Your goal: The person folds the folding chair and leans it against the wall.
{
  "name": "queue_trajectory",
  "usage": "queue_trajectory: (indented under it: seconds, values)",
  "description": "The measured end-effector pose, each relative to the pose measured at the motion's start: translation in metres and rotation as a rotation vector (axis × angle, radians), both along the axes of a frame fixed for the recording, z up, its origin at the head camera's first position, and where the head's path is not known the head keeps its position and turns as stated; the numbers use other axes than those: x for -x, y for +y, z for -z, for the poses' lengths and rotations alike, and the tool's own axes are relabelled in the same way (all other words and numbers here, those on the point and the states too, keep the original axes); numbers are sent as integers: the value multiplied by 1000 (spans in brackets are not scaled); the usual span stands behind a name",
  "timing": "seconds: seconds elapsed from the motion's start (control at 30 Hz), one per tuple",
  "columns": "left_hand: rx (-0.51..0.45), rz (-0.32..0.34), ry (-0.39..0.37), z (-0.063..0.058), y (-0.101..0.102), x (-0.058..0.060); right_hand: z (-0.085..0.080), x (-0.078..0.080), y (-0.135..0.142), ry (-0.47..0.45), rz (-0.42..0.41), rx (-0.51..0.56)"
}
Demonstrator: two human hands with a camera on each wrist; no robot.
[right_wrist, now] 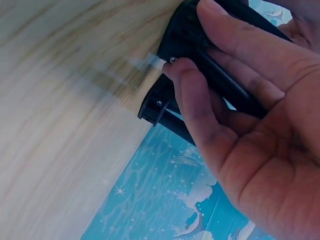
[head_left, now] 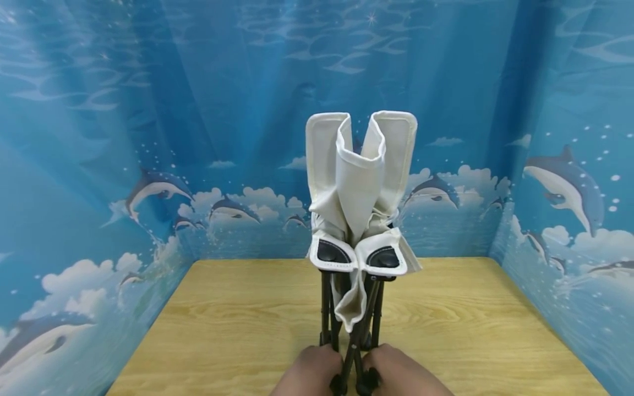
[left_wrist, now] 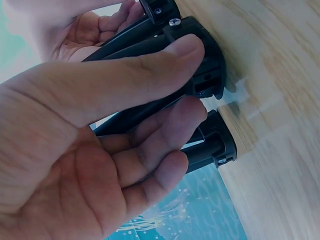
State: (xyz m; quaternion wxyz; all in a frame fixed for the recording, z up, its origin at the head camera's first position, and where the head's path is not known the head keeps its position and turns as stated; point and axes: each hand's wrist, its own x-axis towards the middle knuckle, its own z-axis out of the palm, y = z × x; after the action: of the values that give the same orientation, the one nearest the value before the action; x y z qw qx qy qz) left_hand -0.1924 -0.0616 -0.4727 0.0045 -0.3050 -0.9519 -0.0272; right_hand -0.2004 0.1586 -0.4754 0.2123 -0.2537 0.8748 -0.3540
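A folded camping chair with cream-white fabric (head_left: 360,181) and thin black legs (head_left: 325,308) stands upright in the head view. Two black corner pieces (head_left: 383,257) sit in the fabric's lower flaps. Low on the legs, my left hand (head_left: 317,364) grips the left side and my right hand (head_left: 391,365) the right. In the left wrist view, my left thumb presses a black plastic foot (left_wrist: 212,60), with the fingers curled round the leg. The right wrist view shows my right thumb and fingers pinching another black foot (right_wrist: 182,37) close to the tabletop.
The chair stands on a wood-grain table (head_left: 223,319). Blue curtains (head_left: 238,82) printed with dolphins and clouds surround the table at the back and both sides.
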Motion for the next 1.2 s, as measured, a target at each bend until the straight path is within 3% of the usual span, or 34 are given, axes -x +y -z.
queue_trajectory:
  seconds: [0.3,0.57,0.67,1.2]
  values:
    - [35,-29,-16,1,2,1,0,1,-5,-10,53,-55]
    - [6,-47,11,1,3,-1,1,1,-5,39,36,-62]
    - [2,-52,9,2,4,-1,1,3,-5,11,41,-66]
    - [-40,-90,-54,1,9,1,-1,5,-5,15,70,-69]
